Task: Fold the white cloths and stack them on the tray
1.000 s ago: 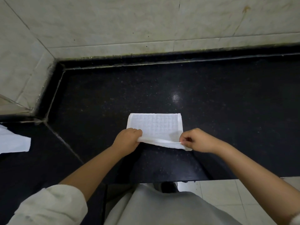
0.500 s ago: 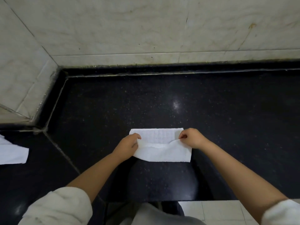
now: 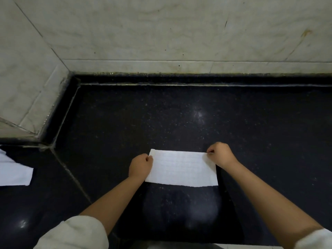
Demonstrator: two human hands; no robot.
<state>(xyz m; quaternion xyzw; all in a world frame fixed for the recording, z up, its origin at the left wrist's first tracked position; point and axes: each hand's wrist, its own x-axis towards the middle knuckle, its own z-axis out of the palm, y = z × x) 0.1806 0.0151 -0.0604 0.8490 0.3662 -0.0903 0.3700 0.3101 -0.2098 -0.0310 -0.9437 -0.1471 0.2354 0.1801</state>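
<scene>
A white cloth (image 3: 181, 169) with a faint grid weave lies folded into a flat rectangle on the black stone counter (image 3: 179, 119), near its front edge. My left hand (image 3: 141, 167) pinches the cloth's far left corner. At the far right corner my right hand (image 3: 220, 155) pinches the edge with its fingers curled. The folded layer lies flat over the one beneath. A second white cloth (image 3: 13, 172) lies loose at the left edge of the view. No tray is in view.
Pale marble tiles form the wall (image 3: 161, 33) behind the counter and turn a corner (image 3: 59, 97) at the left. A seam (image 3: 71, 175) runs diagonally across the counter between the two cloths. The counter's front edge is just below my forearms.
Both hands carried the cloth's near edge away from me and laid it over the far edge, halving the cloth. The view tilted up, so the cloth sits lower in frame.
</scene>
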